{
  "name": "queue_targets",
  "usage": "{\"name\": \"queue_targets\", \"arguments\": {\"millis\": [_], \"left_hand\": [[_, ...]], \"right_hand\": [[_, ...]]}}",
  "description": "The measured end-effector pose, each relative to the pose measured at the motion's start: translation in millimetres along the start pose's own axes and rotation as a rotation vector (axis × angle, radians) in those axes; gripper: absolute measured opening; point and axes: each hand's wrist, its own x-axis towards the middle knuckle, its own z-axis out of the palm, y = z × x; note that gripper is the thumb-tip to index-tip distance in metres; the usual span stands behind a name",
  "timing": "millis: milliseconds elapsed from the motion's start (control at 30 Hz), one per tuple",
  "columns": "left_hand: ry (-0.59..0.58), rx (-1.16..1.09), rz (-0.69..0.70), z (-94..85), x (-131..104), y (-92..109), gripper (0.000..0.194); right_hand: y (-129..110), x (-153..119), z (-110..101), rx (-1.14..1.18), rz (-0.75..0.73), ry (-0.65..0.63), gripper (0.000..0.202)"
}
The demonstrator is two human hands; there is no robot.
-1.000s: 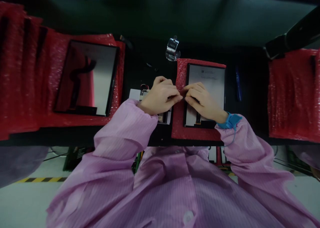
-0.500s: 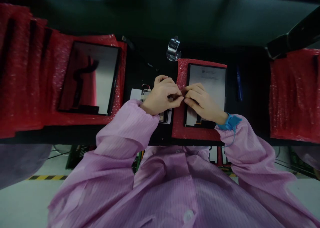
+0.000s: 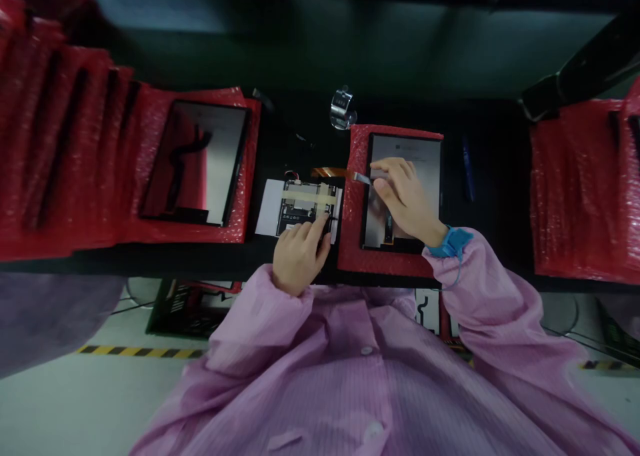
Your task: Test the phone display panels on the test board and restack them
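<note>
On the black counter, an orange ribbon cable spans from beside the circuit assembly to the display panel. Left hand: fingers loosely spread, touching the assembly. Right hand: fingers bent at the cable end; grip indeterminable.

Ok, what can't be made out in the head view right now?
All in the head view:
Right-hand panel, middle: under the right hand.
Print on that panel: too small and blurred to read.
Electronics assembly, near edge: partly covered by the left hand.
Ribbon cable, silver end: too small and dim to tell whether the right hand holds it.
Red bubble bags at far left: cut off by the picture's edge.
</note>
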Motion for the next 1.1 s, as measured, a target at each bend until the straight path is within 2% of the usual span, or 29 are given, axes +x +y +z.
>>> {"name": "queue_targets", "arguments": {"millis": [133,300,533,600,700,800,867,967,1100], "left_hand": [[-0.068,0.167,0.028,9.3,-9,3,0.037],[-0.112,0.263,0.052,9.0,-7,7,0.041],[-0.163,0.136,-0.014,7.7,-5,7,0.042],[-0.126,0.125,-0.018,7.6,-3,5,0.039],[-0.012,0.064,0.035,10.1,-2,10,0.036],[0.106,-0.098,0.146,17.6,-2,28,0.034],[0.114,-0.173,0.176,23.8,0,43,0.034],[0.065,-0.204,0.12,30.6,4,61,0.031],[0.037,-0.207,0.09,31.4,6,65,0.023]], "right_hand": [[3,-1,-2,-0.032,0.005,0.059,0.038],[1,-3,-4,-0.047,-0.01,0.076,0.034],[-4,-4,-14,-0.07,-0.009,0.126,0.034],[-6,-16,-21,-0.11,0.038,0.154,0.033],[-11,-54,-28,-0.232,0.193,0.194,0.036],[-19,-97,-26,-0.337,0.341,0.186,0.04],[-25,-117,-21,-0.377,0.409,0.193,0.043],[-30,-128,-13,-0.35,0.467,0.238,0.049],[-24,-123,-17,-0.141,0.545,0.301,0.046]]}}
